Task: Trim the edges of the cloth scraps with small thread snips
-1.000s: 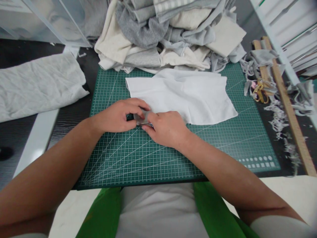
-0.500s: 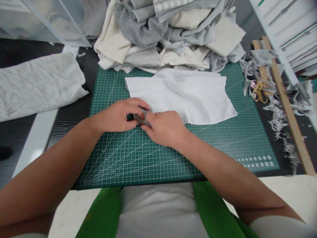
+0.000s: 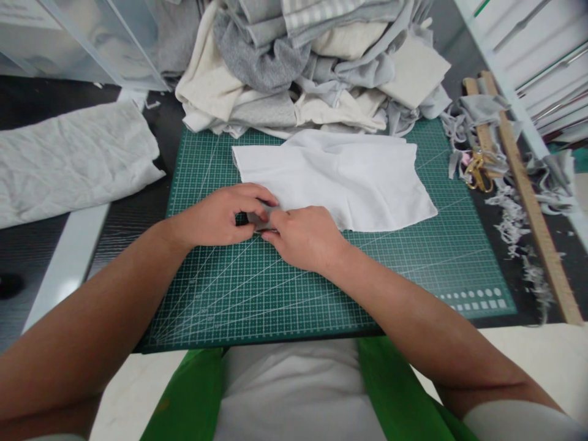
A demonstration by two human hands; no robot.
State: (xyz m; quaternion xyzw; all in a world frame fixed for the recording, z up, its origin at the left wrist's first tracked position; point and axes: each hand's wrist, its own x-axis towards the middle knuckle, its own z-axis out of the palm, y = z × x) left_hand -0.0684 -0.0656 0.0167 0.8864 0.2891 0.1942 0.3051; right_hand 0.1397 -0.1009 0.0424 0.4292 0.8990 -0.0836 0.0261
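Observation:
A white cloth (image 3: 349, 177) lies spread on the green cutting mat (image 3: 294, 300). At its near left corner, a small turned-up part shows greyish between my hands. My left hand (image 3: 225, 214) has its fingers curled round onto this corner, with a gap between thumb and forefinger. From the right, my right hand (image 3: 305, 236) pinches the same corner between thumb and fingers. The fingertips of both hands almost meet there and partly cover the edge of the cloth.
Behind the mat rises a heap of grey and cream fabric (image 3: 285, 73). A light grey cloth (image 3: 73, 159) lies at the left, near clear plastic bins (image 3: 105, 43). Gold-handled scissors (image 3: 479, 171), fabric scraps (image 3: 509, 214) and a wooden ruler (image 3: 533, 202) are at the right.
My hands keep almost the same pose on the cloth corner. The view has shifted very slightly.

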